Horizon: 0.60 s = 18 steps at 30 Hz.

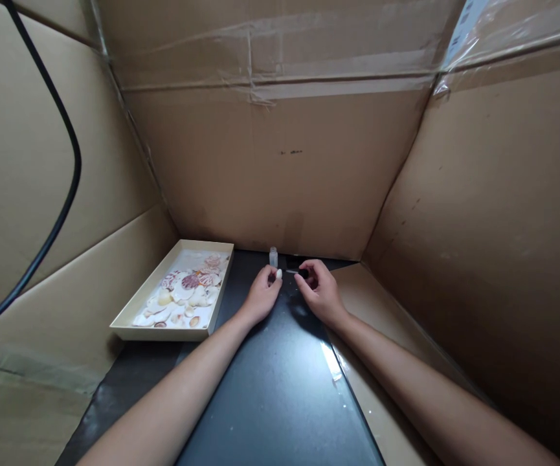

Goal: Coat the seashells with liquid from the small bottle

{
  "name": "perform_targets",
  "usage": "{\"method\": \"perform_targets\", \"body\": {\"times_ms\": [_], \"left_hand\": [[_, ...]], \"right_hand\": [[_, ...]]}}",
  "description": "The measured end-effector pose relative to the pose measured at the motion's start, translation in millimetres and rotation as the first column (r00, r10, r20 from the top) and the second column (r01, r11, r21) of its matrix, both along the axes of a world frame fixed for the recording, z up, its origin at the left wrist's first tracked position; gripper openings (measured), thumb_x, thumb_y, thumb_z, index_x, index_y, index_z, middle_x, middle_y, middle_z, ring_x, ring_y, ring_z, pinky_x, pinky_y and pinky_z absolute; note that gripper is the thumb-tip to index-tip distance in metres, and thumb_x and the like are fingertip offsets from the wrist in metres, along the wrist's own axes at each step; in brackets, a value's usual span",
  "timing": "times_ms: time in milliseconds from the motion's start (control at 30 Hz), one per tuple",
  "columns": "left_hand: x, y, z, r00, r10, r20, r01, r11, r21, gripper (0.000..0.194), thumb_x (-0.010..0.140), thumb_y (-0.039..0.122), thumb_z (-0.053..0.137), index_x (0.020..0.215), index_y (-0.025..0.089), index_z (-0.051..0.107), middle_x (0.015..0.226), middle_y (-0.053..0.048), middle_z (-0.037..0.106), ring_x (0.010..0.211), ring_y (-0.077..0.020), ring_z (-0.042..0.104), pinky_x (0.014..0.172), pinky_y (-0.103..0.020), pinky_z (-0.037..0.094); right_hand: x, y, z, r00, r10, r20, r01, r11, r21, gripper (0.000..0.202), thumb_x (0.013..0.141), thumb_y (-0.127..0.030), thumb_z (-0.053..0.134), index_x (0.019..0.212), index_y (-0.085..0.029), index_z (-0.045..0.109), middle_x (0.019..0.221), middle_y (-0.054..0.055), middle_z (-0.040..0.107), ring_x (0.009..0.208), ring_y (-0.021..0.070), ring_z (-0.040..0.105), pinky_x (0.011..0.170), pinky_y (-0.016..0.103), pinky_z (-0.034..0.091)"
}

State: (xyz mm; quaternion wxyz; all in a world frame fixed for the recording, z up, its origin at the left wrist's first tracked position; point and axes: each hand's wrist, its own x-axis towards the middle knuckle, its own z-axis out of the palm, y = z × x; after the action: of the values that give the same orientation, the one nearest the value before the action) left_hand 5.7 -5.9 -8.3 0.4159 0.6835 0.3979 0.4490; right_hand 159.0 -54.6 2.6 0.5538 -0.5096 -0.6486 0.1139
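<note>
One small white piece (pixel 279 274), pinched in closed fingers of left hand (pixel 264 291), above dark bench (pixel 260 388). One black cap with thin applicator (pixel 303 274), gripped by curled fingers of right hand (pixel 322 291), tip near the piece. One clear bottle (pixel 273 257), upright, just beyond left hand.

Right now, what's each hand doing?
Left hand: closed, pinching a small white piece at its fingertips.
Right hand: closed, holding a black cap with a thin stem toward the left hand.
</note>
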Motion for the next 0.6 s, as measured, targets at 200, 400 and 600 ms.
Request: {"method": "perform_targets", "body": {"times_ms": [200,400,600], "left_hand": [[0.1,-1.0,2.9,1.0,-0.025,-0.009,0.025,0.999,0.035,0.015,0.084,0.029,0.05,0.076,0.017,0.046,0.071,0.003,0.045,0.065,-0.0102,0.041,0.063,-0.022,0.035],[0.0,-0.6,2.7,0.999,-0.031,-0.017,0.031,0.998,0.05,0.015,0.084,0.03,0.05,0.076,0.017,0.046,0.072,0.002,0.045,0.066,-0.0108,0.042,0.064,-0.022,0.035],[0.9,0.6,0.6,1.0,-0.02,0.01,0.019,0.999,0.042,0.019,0.086,0.035,0.047,0.078,0.018,0.045,0.071,0.003,0.044,0.064,-0.0103,0.041,0.062,-0.022,0.036]], "right_hand": [[-0.4,-0.4,0.5,0.999,0.007,0.039,-0.007,1.0,0.001,0.016,0.084,-0.03,0.056,0.095,-0.02,0.054,0.082,0.001,0.053,0.058,0.01,0.046,0.056,0.023,0.04],[0.0,-0.1,0.6,0.999,0.036,0.034,-0.037,0.999,0.017,0.014,0.086,-0.03,0.055,0.096,-0.02,0.054,0.077,-0.001,0.052,0.059,0.0107,0.045,0.057,0.023,0.039],[-0.7,-0.5,2.7,0.998,0.016,0.06,-0.019,0.999,0.044,0.012,0.087,-0.03,0.053,0.091,-0.02,0.059,0.079,0.001,0.054,0.061,0.0114,0.047,0.059,0.024,0.04]]}}
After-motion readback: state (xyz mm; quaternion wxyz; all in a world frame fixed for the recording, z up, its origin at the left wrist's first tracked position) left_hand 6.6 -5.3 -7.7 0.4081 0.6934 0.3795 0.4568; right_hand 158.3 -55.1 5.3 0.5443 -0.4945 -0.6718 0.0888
